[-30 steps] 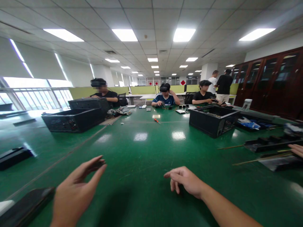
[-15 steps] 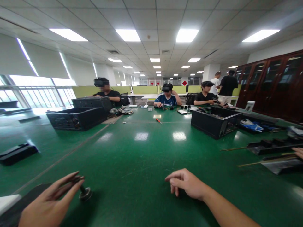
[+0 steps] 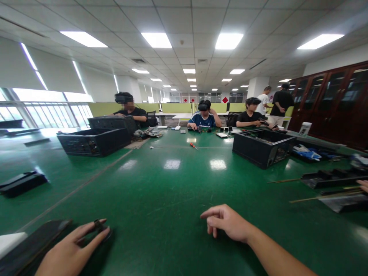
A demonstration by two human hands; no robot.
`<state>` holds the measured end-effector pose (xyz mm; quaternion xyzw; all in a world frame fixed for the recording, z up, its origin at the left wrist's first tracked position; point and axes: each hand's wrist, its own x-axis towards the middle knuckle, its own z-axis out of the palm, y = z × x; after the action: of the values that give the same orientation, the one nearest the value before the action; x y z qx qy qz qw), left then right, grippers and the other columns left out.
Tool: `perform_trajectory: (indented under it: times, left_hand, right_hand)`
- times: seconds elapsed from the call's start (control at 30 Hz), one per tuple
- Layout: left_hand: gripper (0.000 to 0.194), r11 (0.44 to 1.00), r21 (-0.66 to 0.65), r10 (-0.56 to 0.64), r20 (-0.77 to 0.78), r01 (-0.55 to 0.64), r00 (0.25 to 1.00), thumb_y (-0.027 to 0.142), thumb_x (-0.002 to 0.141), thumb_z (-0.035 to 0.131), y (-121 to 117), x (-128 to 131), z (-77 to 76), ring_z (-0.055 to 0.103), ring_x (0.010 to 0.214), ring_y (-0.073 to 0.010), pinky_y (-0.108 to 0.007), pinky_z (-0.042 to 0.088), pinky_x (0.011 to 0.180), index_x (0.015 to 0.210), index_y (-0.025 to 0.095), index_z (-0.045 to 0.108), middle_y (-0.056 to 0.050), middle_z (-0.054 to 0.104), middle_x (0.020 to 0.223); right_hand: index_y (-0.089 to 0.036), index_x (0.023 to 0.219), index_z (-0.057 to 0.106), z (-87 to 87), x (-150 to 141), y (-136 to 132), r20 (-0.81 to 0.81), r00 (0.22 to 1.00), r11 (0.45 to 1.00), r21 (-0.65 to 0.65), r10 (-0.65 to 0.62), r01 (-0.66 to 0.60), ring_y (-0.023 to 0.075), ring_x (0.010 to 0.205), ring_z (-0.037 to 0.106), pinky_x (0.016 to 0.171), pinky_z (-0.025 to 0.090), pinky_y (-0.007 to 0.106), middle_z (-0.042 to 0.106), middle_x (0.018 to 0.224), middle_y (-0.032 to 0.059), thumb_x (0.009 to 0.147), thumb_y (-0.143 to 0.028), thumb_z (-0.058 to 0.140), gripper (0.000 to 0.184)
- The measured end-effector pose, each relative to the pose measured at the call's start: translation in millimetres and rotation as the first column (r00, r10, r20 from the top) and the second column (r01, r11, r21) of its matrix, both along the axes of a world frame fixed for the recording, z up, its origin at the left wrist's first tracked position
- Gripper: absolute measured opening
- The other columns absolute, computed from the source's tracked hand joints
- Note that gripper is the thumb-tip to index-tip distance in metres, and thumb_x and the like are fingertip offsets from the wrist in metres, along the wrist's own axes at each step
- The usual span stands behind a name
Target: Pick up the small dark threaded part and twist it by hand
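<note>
My left hand point(image 3: 69, 251) is at the bottom left, low over the green table point(image 3: 161, 199). Its thumb and fingertips pinch a small dark part point(image 3: 100, 225) that looks like a short stem, pressed close to the table top. Just left of this hand lies a flat dark panel point(image 3: 31, 245). My right hand point(image 3: 227, 223) rests on the table at the lower middle with loosely curled fingers held apart and the index finger pointing left. Nothing is in it.
Open black computer cases stand at the left point(image 3: 94, 141) and right point(image 3: 261, 148). A black panel point(image 3: 23, 183) lies far left. Black trays point(image 3: 330, 178) and thin sticks lie at the right, beside another person's hand point(image 3: 363, 185). A red screwdriver point(image 3: 192, 146) lies mid-table. Several people sit opposite.
My left hand has dropped down and left, from raised over the table to low at the table top with the small dark part at its fingertips. My right hand has barely moved.
</note>
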<state>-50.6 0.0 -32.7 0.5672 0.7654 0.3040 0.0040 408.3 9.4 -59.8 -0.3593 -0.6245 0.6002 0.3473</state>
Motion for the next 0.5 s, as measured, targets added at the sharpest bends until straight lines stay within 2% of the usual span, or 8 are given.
perform_trajectory:
  times: [0.13, 0.27, 0.4, 0.5]
  left_hand:
    - [0.042, 0.982, -0.178, -0.056, 0.072, 0.068, 0.996, 0.063, 0.066, 0.065, -1, 4, -1.7, 0.074, 0.089, -0.0319, -0.038, 0.055, 0.080, 0.095, 0.034, 0.074, 0.008, 0.079, 0.082]
    - [0.048, 0.984, -0.148, -0.086, 0.116, 0.103, 0.990, 0.066, 0.066, 0.064, 6, 27, 18.6, 0.071, 0.098, -0.0341, -0.042, 0.053, 0.088, 0.098, 0.032, 0.073, 0.006, 0.079, 0.090]
    - [0.057, 0.966, -0.068, -0.223, 0.262, 0.248, 0.939, 0.057, 0.063, 0.070, 26, 84, 46.5, 0.072, 0.097, -0.0327, -0.041, 0.053, 0.089, 0.108, 0.022, 0.072, -0.003, 0.079, 0.094]
    - [0.053, 0.906, 0.044, -0.402, 0.407, 0.422, 0.820, 0.047, 0.062, 0.075, 48, 138, 49.2, 0.073, 0.093, -0.0307, -0.040, 0.054, 0.090, 0.105, 0.016, 0.072, -0.007, 0.078, 0.094]
  right_hand:
    - [-0.010, 0.116, 0.069, -0.9, 3, 2, 0.007, 1.000, 1.000, -0.007, 0.009, -0.009, 0.0119, 0.057, 0.060, 0.059, 0.046, 0.025, 0.071, 0.075, 0.0061, 0.085, -0.039, 0.068, 0.043]
    - [-0.009, 0.116, 0.069, -0.7, 7, 5, 0.029, 0.999, 1.000, 0.004, -0.023, 0.023, 0.0106, 0.053, 0.057, 0.056, 0.044, 0.024, 0.070, 0.074, 0.0061, 0.084, -0.039, 0.066, 0.044]
    - [-0.009, 0.117, 0.068, -0.5, 8, 6, 0.069, 0.997, 0.999, 0.004, -0.044, 0.044, 0.0085, 0.048, 0.053, 0.050, 0.040, 0.021, 0.070, 0.074, 0.0059, 0.084, -0.039, 0.065, 0.045]
    - [-0.010, 0.122, 0.066, 0.0, 7, 7, 0.084, 0.994, 0.998, -0.006, -0.066, 0.067, 0.0077, 0.046, 0.049, 0.046, 0.036, 0.020, 0.070, 0.073, 0.0051, 0.084, -0.041, 0.065, 0.049]
